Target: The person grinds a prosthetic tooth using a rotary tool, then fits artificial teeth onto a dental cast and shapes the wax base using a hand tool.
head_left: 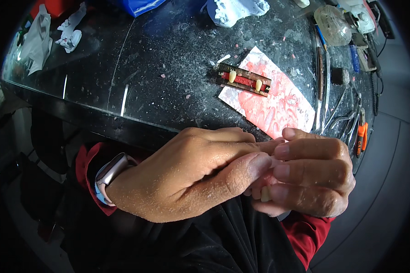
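Pink wax and a pale tooth-shaped piece (pixel 265 194) show only in slivers between the two hands, which meet just off the bench's near edge, over a dark lap. The right hand (pixel 312 177) has its fingers curled tightly round the piece; the left hand (pixel 191 175) lies across from the other side, its thumb pressed flat onto the top, so both are pinching it together, though how much of it each one grips is hidden. A watch (pixel 110 172) sits on the left wrist above a red cuff. Beyond, on the speckled black bench (pixel 159 59), a marbled pink-and-white slab (pixel 278 102) lies near the front edge, and a dark strip with a red band and two pale teeth (pixel 243 79) rests across its far-left corner. Slender metal hand tools (pixel 337 109) and orange-handled pliers (pixel 361 136) line the right edge; a clear glass vessel (pixel 332 19) stands at the far-right corner, crumpled white cloths (pixel 45 34) at the far-left. The likely trouble: the piece is tiny and held off the bench, so a slip of the thumb could drop it into the lap or floor, and too hard a press could deform the soft wax.
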The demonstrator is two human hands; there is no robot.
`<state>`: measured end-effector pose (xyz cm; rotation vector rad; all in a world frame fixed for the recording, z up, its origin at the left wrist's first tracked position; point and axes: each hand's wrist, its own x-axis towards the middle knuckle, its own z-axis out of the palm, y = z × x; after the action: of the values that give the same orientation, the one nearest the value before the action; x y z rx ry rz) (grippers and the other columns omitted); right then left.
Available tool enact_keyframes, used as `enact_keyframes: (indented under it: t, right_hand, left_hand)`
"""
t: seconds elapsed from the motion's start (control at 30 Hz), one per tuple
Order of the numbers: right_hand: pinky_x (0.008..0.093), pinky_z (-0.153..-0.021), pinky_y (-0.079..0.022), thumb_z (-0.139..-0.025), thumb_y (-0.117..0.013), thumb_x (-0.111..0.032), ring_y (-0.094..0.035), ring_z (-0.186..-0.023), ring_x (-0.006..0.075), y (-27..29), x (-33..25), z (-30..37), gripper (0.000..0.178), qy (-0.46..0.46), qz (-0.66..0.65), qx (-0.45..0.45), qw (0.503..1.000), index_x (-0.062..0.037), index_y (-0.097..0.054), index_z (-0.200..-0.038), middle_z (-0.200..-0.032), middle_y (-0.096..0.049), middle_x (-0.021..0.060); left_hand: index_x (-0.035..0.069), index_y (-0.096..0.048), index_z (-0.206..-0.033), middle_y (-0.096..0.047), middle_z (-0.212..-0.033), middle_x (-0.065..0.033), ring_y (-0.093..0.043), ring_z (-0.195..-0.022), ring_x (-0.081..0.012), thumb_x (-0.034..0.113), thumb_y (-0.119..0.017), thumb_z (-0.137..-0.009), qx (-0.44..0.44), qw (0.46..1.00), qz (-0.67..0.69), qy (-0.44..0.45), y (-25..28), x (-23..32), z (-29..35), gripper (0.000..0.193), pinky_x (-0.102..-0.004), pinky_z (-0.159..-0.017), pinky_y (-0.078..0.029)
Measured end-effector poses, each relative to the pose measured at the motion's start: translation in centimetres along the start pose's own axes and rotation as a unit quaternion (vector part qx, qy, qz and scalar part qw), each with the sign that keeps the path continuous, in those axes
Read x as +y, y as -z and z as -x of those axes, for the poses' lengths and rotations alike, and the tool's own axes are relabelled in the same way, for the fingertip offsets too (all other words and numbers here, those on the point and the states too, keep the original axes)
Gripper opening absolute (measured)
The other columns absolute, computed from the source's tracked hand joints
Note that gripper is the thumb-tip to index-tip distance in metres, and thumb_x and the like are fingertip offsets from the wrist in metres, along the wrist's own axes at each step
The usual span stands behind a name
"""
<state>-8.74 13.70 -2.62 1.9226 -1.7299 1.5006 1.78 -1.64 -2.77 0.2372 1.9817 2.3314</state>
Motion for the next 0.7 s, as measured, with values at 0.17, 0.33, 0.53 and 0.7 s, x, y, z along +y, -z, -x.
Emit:
enact_keyframes:
  t: [0.17, 0.33, 0.53, 0.7]
  right_hand:
    - [0.0327, -0.070, -0.054, -0.065, -0.074, -0.013, -0.060, -0.071, 0.0192, 0.4, 0.1, 0.0, 0.020, 0.017, 0.024, -0.044, 0.999, -0.0097, -0.059, -0.076, -0.077, -0.056, 0.0036]
    - [0.0340, -0.074, -0.053, -0.061, -0.076, -0.012, -0.061, -0.072, 0.0206, 0.5, 0.4, 0.1, 0.022, 0.039, 0.013, -0.036, 0.999, -0.0096, -0.059, -0.075, -0.077, -0.056, 0.0033]
    - [0.0343, -0.073, -0.053, -0.060, -0.077, -0.015, -0.061, -0.071, 0.0213, 0.9, 0.4, 0.0, 0.023, 0.057, 0.049, -0.059, 0.995, -0.0109, -0.060, -0.075, -0.078, -0.056, 0.0024]
    - [0.0365, -0.072, -0.054, -0.060, -0.077, -0.015, -0.062, -0.072, 0.0217, 0.5, 0.6, 0.3, 0.027, 0.062, 0.039, -0.023, 0.997, -0.0090, -0.059, -0.079, -0.079, -0.057, 0.0044]
  left_hand:
    - [-0.013, -0.052, -0.093, -0.052, -0.080, -0.0184, -0.052, -0.066, -0.0189, 0.009, -0.040, -0.088, 0.006, 1.000, 0.021, 0.021, -0.1, 0.0, 0.3, 0.026, -0.0266, -0.057, -0.043]
    - [-0.014, -0.052, -0.094, -0.052, -0.079, -0.0179, -0.051, -0.065, -0.0187, 0.009, -0.041, -0.087, 0.020, 1.000, -0.003, -0.004, -0.1, -0.1, 0.3, 0.026, -0.0269, -0.056, -0.042]
    - [-0.014, -0.052, -0.094, -0.053, -0.076, -0.0174, -0.051, -0.064, -0.0191, 0.009, -0.042, -0.087, 0.031, 0.998, -0.044, -0.036, -0.1, -0.1, 0.1, 0.026, -0.0272, -0.056, -0.042]
    - [-0.015, -0.052, -0.093, -0.053, -0.076, -0.0181, -0.051, -0.064, -0.0191, 0.010, -0.042, -0.087, 0.022, 0.999, -0.028, -0.024, -0.1, 0.1, 0.0, 0.028, -0.0284, -0.057, -0.042]
